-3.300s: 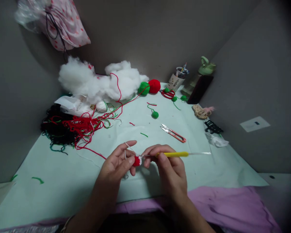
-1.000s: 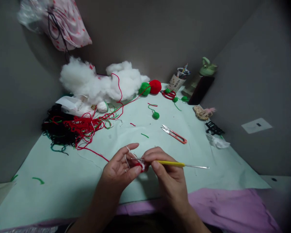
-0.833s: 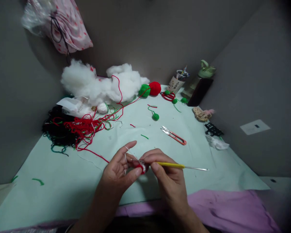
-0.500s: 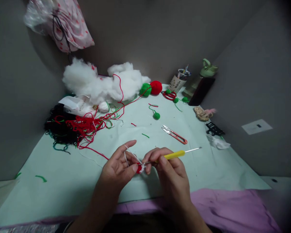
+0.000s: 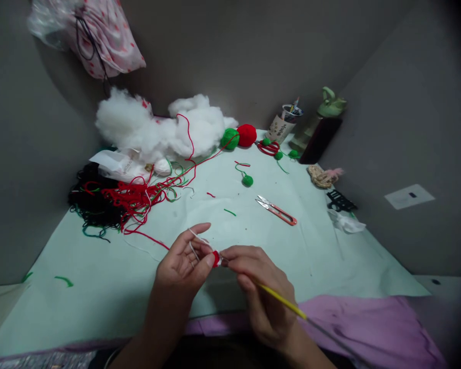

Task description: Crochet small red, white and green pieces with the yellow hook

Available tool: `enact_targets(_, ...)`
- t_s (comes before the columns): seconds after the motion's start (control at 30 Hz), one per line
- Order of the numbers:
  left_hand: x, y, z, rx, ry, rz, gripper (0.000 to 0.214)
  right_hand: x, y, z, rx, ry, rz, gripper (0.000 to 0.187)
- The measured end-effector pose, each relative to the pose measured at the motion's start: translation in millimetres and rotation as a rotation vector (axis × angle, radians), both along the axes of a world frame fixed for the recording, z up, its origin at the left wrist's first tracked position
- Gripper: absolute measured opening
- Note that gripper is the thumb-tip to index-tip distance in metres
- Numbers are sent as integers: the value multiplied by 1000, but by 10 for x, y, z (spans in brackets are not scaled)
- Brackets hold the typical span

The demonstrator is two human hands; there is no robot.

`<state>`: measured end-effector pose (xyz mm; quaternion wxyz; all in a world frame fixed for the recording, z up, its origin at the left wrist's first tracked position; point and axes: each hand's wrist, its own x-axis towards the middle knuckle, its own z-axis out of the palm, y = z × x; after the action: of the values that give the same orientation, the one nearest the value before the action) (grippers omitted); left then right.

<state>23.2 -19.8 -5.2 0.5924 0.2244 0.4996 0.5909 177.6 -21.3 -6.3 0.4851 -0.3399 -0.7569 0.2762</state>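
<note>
My left hand (image 5: 182,264) pinches a small red and white crochet piece (image 5: 215,258) between thumb and fingers, and white yarn (image 5: 194,241) loops over its raised forefinger. My right hand (image 5: 263,289) grips a yellow-handled crochet hook (image 5: 282,302) whose tip is at the piece. The hook's handle points down and to the right, over the purple cloth (image 5: 361,328). Both hands hover above the pale green table cover (image 5: 111,287), near its front edge.
Orange thread snips (image 5: 276,210) lie behind my hands. Tangled red and black yarn (image 5: 111,202) and white stuffing (image 5: 157,128) fill the back left. Green and red yarn balls (image 5: 238,137), a cup of pens (image 5: 284,124) and a dark bottle (image 5: 320,136) stand at the back.
The hook's handle has swung from pointing right and slightly up to pointing down and right toward me. My left hand keeps its pinch on the piece.
</note>
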Motion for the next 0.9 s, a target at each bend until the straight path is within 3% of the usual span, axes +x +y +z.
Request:
enact_targets(0.23,26,-35,-81,30,48,-13,52,-6,-7,-100,153,-162,-70,36)
enact_targets(0.37,-23,-29,-120,-55,-202,-195,66,-30,-25,-197,244,-261,-114,49)
enact_targets(0.47,-93,-2,-107,-140,-355,-329,62,-21,-29,-178,108,-122,-92,43)
enact_targets(0.67,-137,23,-63,-87,-202,-237,54,-16,22,-72,-334,428,-24,24)
enact_targets(0.8,-47,-5,-77,-32,-106,-196,50,-83,56,-65,-363,415,5,20)
enact_targets(0.9,2,-21,-92,-4,-87,-113,51,-94,42,-109,-251,257,-64,26)
